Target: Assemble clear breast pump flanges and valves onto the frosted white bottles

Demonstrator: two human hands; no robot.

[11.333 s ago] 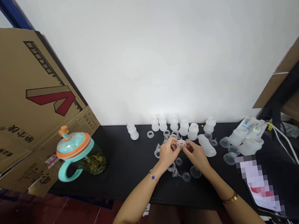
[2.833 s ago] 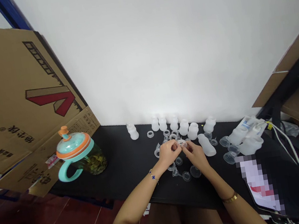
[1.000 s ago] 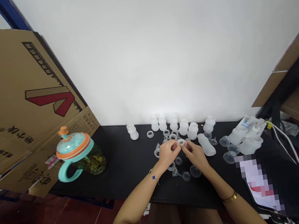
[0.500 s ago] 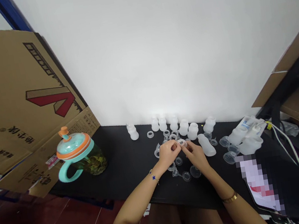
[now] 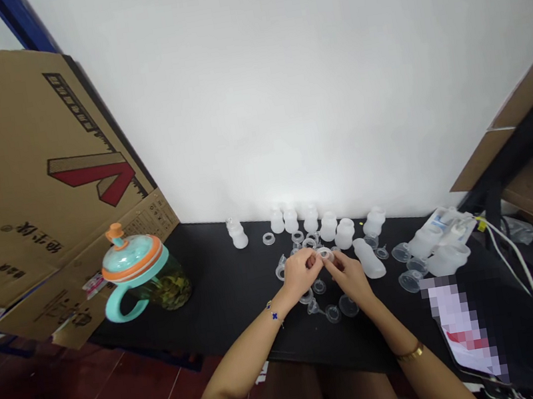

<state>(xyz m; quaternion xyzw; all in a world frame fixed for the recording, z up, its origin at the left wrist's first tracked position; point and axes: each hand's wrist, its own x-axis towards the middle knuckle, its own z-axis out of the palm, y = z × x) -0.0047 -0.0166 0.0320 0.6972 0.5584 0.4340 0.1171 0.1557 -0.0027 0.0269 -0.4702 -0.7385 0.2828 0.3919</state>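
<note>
My left hand (image 5: pixel 300 274) and my right hand (image 5: pixel 347 278) meet over the black table (image 5: pixel 233 306), their fingertips pinching a small clear silicone ring (image 5: pixel 324 254). Part of the ring is hidden by my fingers. Around my hands lie several small clear silicone cups and rings, such as the clear cup (image 5: pixel 332 314) below my right hand. Behind them stands a row of frosted white plastic bottle-shaped pieces, including one (image 5: pixel 328 226) just past my fingers. Another frosted piece (image 5: pixel 369 259) lies on its side to the right of my right hand.
At the table's left stands a glass jar of leaves (image 5: pixel 169 289) with a teal and orange lid. A cardboard sheet (image 5: pixel 32 189) leans behind it. On the right are clear funnel-shaped pieces (image 5: pixel 410 282), a packet (image 5: pixel 447 226), white cables (image 5: pixel 523 270) and a blurred flat object (image 5: pixel 461 324).
My hands stay in nearly the same place with the ring between them. The view has shifted only slightly.
</note>
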